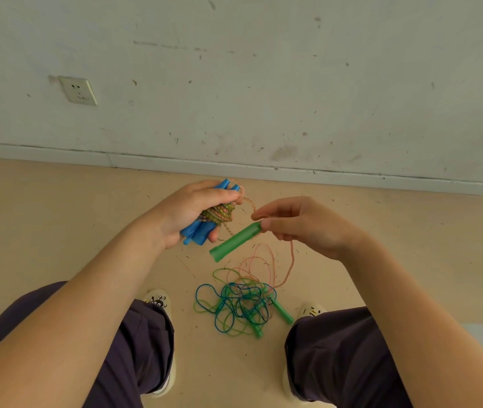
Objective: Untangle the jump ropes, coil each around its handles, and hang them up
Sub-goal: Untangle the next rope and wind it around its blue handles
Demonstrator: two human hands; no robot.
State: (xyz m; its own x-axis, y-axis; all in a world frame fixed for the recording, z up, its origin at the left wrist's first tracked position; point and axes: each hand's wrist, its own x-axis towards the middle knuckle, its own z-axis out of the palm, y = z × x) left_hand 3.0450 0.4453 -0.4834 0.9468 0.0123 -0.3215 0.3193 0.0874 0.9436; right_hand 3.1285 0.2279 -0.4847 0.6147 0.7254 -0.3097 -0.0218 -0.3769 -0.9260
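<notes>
Above the floor [58, 231], near its wall-side edge: left hand [188, 214] clamped round blue handles [197, 232] with braided rope [219, 212] coiled on them. Right hand [302, 226] apart from it, pinching a green handle [236, 241] and a loose strand of that rope. Below, between the shoes, a blue-and-green tangle [238, 304] lying unsorted on the floor. Likely risks: slackening the left grip, letting the coil spring loose; dragging the trailing strand through the tangle, tightening knots.

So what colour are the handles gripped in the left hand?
Blue plastic handles, clearest in the head view.
</notes>
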